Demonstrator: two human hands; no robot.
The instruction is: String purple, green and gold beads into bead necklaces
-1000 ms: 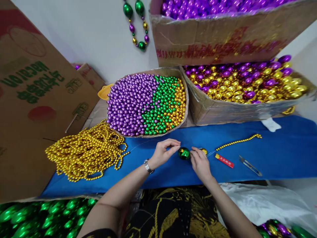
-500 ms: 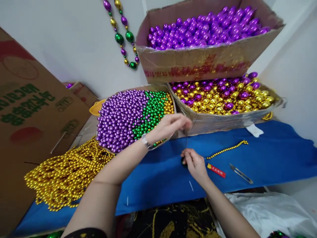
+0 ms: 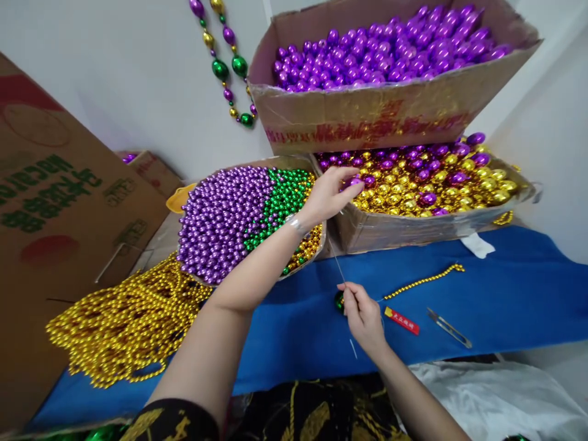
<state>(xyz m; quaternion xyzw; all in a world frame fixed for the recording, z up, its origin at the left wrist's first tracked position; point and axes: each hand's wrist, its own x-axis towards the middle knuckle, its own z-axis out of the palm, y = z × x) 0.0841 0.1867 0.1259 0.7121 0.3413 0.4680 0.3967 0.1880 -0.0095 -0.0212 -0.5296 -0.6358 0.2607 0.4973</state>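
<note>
**One big bead on the thread, the next being fetched**

While the right hand (image 3: pixel 362 312) stays low on the blue cloth (image 3: pixel 505 294), the stringing looks to me only begun. A green bead (image 3: pixel 339 300) sits on the cloth against the right hand, toward the gold strand pile (image 3: pixel 124 324), and a short gold strand (image 3: pixel 425 278) trails off the other way, toward the red lighter (image 3: pixel 402 320) and the snips (image 3: pixel 449 327). A thin thread (image 3: pixel 339 269) runs up from the right hand to the left hand (image 3: pixel 328 193). Most of the necklace seems still to be strung, judging by the finished necklace (image 3: pixel 225 61) hanging on the wall.

The left arm reaches up and forward from the cloth, wrist bent, the hand at the rim of the gold-and-purple bead box (image 3: pixel 413 223). Its fingertips are pinched together on a purple bead (image 3: pixel 354 180), and apparently on the thread end too, though that is too fine to tell. The right hand's fingers are closed on the thread just beside the green bead, palm down. The tray of small beads (image 3: pixel 243 214) lies under the left forearm.
</note>
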